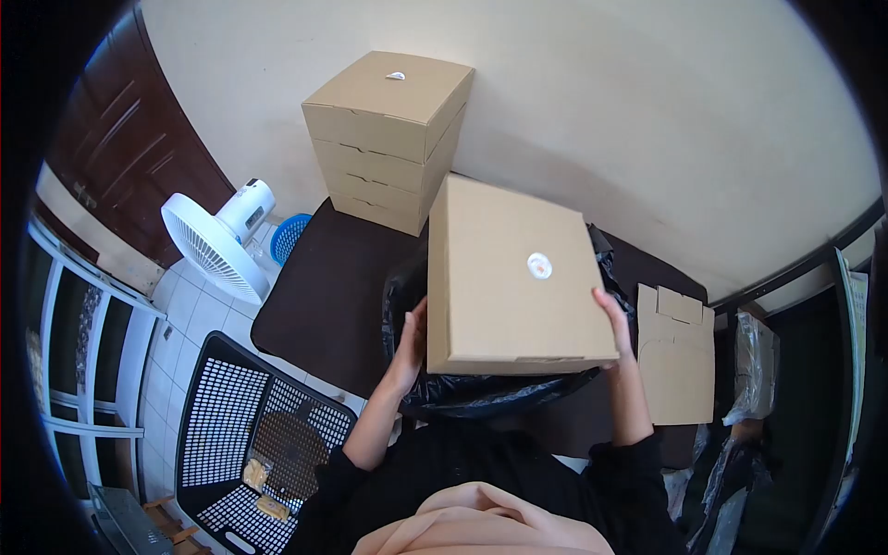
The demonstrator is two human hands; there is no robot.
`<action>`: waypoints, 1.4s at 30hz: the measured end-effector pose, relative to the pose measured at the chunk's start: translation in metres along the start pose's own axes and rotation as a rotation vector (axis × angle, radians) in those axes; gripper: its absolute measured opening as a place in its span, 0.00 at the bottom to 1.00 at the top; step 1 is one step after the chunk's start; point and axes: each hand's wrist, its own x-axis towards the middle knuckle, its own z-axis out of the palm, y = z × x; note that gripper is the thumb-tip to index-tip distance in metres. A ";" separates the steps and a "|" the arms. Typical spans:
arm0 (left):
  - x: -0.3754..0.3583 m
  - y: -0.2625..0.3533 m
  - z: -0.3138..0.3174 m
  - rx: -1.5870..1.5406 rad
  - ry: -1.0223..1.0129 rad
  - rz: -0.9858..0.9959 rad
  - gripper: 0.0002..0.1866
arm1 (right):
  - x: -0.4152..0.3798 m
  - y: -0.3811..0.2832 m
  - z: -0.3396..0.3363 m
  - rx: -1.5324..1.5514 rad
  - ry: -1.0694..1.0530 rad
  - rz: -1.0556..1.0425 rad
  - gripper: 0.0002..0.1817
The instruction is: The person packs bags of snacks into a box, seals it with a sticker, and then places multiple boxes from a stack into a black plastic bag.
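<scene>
Between my two hands is a closed brown cardboard box (504, 277) with a round whitish sticker on its lid. My left hand (411, 347) is wrapped against its left side. On the right side my right hand (618, 326) grips it, thumb showing at the lid's edge; the other fingers are hidden underneath. Below the box, a black plastic bag (481, 398) spreads out over the dark brown table (314, 277), partly covered by the box.
Several similar boxes (388, 129) are stacked at the table's back left. A flattened cardboard piece (677, 370) lies at right. Left of the table stand a white fan (217, 245), a blue basket (289, 239) and a black crate (217, 416) with small packets inside.
</scene>
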 end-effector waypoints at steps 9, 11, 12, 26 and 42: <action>0.017 0.009 0.014 0.299 -0.119 0.097 0.38 | 0.003 0.016 -0.026 -0.634 0.075 -0.247 0.35; 0.020 0.009 0.017 0.282 -0.102 0.100 0.38 | 0.003 0.018 -0.025 -0.331 -0.029 -0.154 0.36; 0.022 0.008 0.019 0.263 -0.083 0.105 0.38 | 0.005 0.016 -0.025 -0.288 -0.067 -0.153 0.35; 0.041 0.025 0.003 0.617 0.223 0.510 0.25 | 0.031 0.006 -0.046 -0.324 0.043 -0.301 0.33; 0.145 0.056 -0.064 1.097 0.406 0.326 0.13 | 0.121 -0.036 -0.054 -2.090 0.267 -0.491 0.30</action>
